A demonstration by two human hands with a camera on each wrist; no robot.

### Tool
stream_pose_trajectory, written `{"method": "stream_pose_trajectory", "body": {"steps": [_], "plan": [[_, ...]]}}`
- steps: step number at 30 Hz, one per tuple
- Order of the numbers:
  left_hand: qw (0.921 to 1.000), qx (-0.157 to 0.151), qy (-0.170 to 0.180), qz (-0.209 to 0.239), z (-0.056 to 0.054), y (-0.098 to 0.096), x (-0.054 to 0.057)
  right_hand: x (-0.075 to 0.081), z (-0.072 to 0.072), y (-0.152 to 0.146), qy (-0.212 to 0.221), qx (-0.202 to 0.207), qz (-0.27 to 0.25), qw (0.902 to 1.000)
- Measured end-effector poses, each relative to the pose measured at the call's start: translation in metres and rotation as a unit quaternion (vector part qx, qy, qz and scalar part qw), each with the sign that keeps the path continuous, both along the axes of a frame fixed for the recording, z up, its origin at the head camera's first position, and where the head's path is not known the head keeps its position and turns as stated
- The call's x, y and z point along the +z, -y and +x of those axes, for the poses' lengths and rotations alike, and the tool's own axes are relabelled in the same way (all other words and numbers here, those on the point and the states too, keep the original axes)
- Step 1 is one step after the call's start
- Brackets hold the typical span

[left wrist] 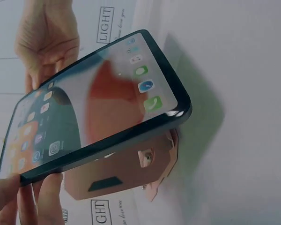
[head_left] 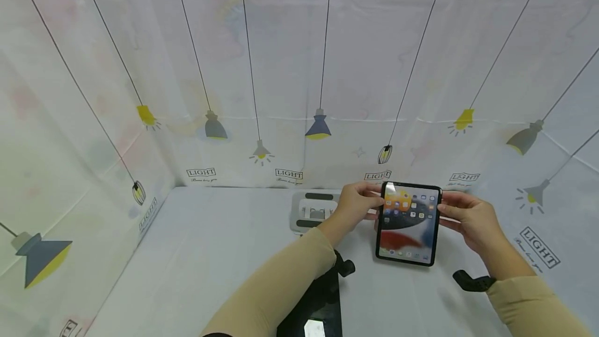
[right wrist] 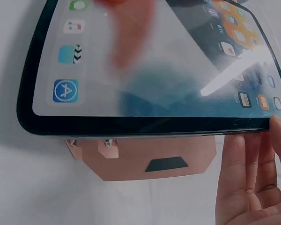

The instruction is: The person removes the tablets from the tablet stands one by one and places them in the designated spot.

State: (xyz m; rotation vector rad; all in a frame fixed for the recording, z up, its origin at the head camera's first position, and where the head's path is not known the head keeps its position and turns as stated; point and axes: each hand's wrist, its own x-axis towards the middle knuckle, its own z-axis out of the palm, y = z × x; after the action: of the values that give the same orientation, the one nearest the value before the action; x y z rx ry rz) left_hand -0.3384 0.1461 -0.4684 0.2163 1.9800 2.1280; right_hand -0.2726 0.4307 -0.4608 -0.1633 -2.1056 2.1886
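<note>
A tablet (head_left: 408, 225) with a lit home screen and black edges is held upright and tilted back above the white table. My left hand (head_left: 351, 207) pinches its left edge near the top, thumb (left wrist: 49, 187) on the rim and fingers behind. Opposite, my right hand (head_left: 472, 220) grips the right edge near the top; in the right wrist view its fingers (right wrist: 246, 173) reach beneath the tablet. Behind the tablet stands a rose-gold folding stand (left wrist: 119, 176) with dark pads, hidden from the head view. Whether tablet and stand touch, I cannot tell.
A grey-and-white stand (head_left: 298, 212) with dark pads lies to the left of the tablet, partly behind my left wrist. Under my left forearm is a flat black glossy object (head_left: 327, 306). A white curtain (head_left: 281, 66) printed with lamps hangs behind the table (head_left: 201, 254).
</note>
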Motion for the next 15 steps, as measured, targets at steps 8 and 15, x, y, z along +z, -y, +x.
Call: {"method": "stream_pose_trajectory", "body": {"steps": [8, 15], "plan": [[0.9998, -0.002, 0.017, 0.001, 0.009, -0.003, -0.005, -0.006, 0.008, 0.0, 0.023, 0.003, 0.008, 0.9997], [0.9991, 0.009, 0.04, -0.005, 0.014, 0.0, -0.009, -0.013, 0.012, 0.002, 0.043, -0.003, 0.045, 0.998]]}}
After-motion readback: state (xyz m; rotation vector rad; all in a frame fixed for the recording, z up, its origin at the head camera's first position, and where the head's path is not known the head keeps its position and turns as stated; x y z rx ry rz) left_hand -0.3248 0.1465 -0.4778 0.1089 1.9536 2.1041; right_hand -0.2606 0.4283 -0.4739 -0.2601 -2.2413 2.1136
